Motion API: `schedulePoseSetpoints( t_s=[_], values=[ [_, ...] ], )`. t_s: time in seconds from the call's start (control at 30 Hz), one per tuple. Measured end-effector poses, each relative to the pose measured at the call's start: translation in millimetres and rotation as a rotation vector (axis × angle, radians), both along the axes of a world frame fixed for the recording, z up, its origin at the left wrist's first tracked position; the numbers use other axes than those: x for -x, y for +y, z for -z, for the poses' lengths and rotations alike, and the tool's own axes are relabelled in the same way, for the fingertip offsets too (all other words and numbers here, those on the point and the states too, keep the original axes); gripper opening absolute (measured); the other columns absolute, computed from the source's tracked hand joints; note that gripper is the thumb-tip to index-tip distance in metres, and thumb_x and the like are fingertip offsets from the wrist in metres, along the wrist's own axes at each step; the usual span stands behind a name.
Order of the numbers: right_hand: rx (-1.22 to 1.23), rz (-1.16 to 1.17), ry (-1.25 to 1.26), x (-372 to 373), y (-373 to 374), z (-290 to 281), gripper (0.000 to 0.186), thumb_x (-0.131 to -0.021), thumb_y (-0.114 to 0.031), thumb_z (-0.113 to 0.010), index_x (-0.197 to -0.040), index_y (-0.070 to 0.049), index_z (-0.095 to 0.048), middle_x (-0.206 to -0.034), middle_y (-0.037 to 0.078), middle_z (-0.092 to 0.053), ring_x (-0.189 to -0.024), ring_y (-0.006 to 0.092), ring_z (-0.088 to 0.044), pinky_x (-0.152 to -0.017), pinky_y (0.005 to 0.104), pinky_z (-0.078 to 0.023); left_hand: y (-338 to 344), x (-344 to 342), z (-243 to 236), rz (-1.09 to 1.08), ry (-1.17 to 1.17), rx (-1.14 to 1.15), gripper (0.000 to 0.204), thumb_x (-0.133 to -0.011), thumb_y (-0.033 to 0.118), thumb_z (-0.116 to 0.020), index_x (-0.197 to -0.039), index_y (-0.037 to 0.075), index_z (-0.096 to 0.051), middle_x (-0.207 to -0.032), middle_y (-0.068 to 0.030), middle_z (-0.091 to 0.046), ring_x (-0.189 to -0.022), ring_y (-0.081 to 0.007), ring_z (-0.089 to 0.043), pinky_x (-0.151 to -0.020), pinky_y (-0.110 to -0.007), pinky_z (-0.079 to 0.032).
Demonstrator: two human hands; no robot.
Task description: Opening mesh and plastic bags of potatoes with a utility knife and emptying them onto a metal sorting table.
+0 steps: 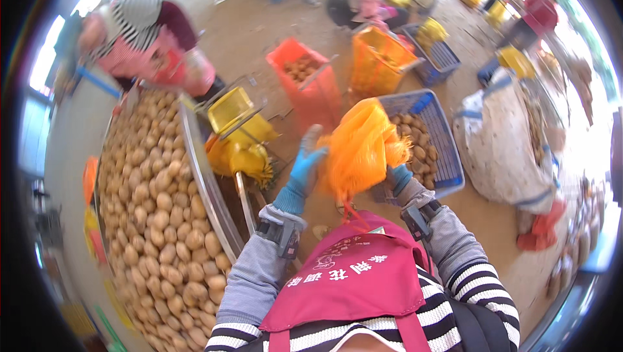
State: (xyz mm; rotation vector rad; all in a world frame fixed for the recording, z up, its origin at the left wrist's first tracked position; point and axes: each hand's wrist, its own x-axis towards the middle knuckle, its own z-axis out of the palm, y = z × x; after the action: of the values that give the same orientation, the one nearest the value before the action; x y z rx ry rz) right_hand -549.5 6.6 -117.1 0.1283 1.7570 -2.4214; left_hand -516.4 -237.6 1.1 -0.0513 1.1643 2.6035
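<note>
Head view shows a long metal bench (pixel 206 186) heaped with brown round fruit (pixel 152 222), running down the left side; everything else sits relative to it. Right of the bench, across the dirt floor, a big white sack (pixel 503 147) lies slumped open. Between the sack and the bench stands a blue plastic crate (pixel 448 157) holding more of the brown fruit. Farther from the bench's far end are an orange crate (pixel 379 60) and a red crate (pixel 311 86), the red one also with fruit inside. Hard against the bench's right edge sits a yellow scale-like stand (pixel 237 118) with a filled yellow net bag (pixel 243 157) under it. At the far end of the bench another person (pixel 146 40) in a striped top and pink apron bends over the pile.

Closer in, just right of the bench, the wearer holds up an orange mesh bag (pixel 360 151), in front of the blue crate. The left hand (pixel 305 167), in a blue glove, is at the bag's left edge with fingers stretched, touching the net; whether it grips I cannot tell. The right hand (pixel 397 175) is closed around the bag's right side, mostly hidden by the mesh.
</note>
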Motion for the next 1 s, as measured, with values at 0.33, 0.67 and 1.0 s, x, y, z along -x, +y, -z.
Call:
schedulePoseSetpoints(
  t_s=[0.33, 0.67, 1.0],
  values=[
    [0.607, -0.805, -0.328, -1.0, -209.1, -22.3, 0.033, -0.091, -0.014, -0.054, -0.123, -0.006, -0.053, -0.119, 0.008, -0.06, -0.106, 0.028, -0.057, -0.088, 0.0387, -0.048, -59.9, -130.4, -7.4, -0.739, 0.34, 1.664, 0.111, -0.064, 0.043, -0.082, -0.147, 0.011, -0.016, -0.148, -0.021, -0.017, -0.14, -0.0318, -0.015, -0.111, -0.047, -0.02],
    [-0.109, -2.231, -0.223, -164.8, -220.4, -88.1, 0.05, -0.07, 0.003, -0.057, -0.119, -0.001, -0.052, -0.111, 0.008, -0.059, -0.102, 0.0191, -0.057, -0.085, 0.0302, -0.048, 77.4, -309.7, -8.9, -1.483, -0.584, 1.261, 0.116, -0.057, 0.036, -0.085, -0.144, 0.005, -0.015, -0.138, -0.0216, -0.036, -0.129, -0.0364, -0.037, -0.107, -0.041, -0.032],
    [0.114, -2.807, 1.651, -344.8, -141.1, -183.3, 0.051, -0.082, -0.011, -0.067, -0.126, 0.001, -0.047, -0.12, 0.01, -0.051, -0.107, 0.0202, -0.054, -0.09, 0.0312, -0.046, 345.3, -381.7, -35.8, -2.303, -1.392, 0.818, 0.085, -0.064, 0.026, -0.076, -0.138, 0.018, -0.035, -0.122, -0.0191, -0.05, -0.109, -0.0377, -0.053, -0.091, -0.042, -0.046]
  ],
)
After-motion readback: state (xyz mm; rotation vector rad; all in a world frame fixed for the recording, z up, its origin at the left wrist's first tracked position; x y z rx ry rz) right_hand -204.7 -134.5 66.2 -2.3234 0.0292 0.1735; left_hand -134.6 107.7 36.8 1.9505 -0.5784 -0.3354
